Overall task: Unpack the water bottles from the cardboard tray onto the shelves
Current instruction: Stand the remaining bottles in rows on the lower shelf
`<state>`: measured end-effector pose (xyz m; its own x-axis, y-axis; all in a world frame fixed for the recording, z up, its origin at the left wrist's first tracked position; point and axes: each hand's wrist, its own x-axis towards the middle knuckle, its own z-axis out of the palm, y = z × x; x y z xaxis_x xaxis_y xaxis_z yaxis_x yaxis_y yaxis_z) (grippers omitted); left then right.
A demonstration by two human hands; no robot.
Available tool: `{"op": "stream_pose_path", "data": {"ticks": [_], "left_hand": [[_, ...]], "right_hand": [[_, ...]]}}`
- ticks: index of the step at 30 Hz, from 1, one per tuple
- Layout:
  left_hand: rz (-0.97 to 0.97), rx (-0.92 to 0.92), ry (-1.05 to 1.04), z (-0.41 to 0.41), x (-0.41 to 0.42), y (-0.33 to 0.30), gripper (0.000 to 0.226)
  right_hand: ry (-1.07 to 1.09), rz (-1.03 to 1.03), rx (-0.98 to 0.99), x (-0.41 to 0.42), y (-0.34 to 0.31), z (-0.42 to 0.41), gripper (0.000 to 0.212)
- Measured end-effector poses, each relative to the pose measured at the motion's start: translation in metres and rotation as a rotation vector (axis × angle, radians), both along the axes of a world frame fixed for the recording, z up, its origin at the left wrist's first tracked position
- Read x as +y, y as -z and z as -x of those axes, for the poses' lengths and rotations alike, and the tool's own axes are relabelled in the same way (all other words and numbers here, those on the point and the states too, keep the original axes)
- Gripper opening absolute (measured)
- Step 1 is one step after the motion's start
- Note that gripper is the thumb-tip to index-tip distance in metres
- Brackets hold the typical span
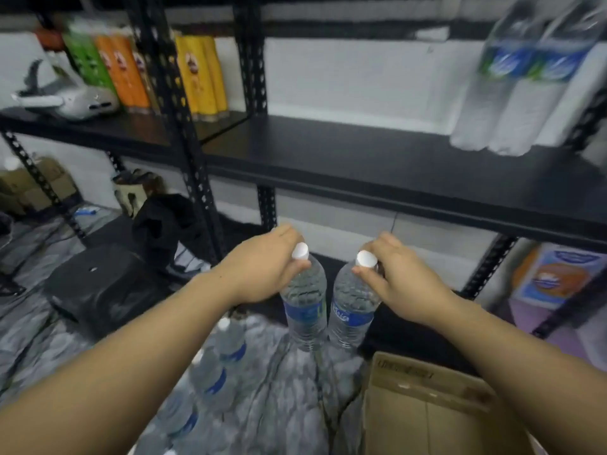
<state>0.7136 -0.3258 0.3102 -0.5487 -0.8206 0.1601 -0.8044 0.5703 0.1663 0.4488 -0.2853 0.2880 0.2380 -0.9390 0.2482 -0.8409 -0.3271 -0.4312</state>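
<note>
Hands (331, 270) grip two bottles (328, 307); shelf (361, 159) above, box (427, 405) below.

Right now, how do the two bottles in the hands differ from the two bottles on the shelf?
The held bottles hang by their necks from the left hand and right hand, below the shelf; the shelf bottles stand on it at the right. The held bottles look sharp, the shelf bottles blurred. Both pairs are clear with blue labels.

2 clear bottles (323, 300), white caps, blue labels, upright, touching, held above more bottles (216, 372) in shrink-wrap.
</note>
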Motion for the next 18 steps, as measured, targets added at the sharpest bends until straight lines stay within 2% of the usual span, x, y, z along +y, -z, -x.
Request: {"op": "stream_pose_path", "data": {"ticks": [5,11,16,18], "left_hand": [[0.132,0.087,0.139,0.051,-0.024,-0.103,0.031],[0.261,0.122,0.253,0.108,-0.043,-0.213,0.024],[0.279,0.138,0.238,0.144,-0.059,-0.277,0.031],[0.285,0.145,0.243,0.157,-0.068,-0.296,0.029]], "right_hand": [[0.061,0.202,-0.012,0.003,-0.103,0.052,0.014],[0.167,0.412,0.016,0.003,-0.211,0.097,0.017],[0.26,0.508,0.005,0.001,-0.279,0.126,0.037],[0.28,0.534,-0.001,-0.003,-0.299,0.135,0.039]]}}
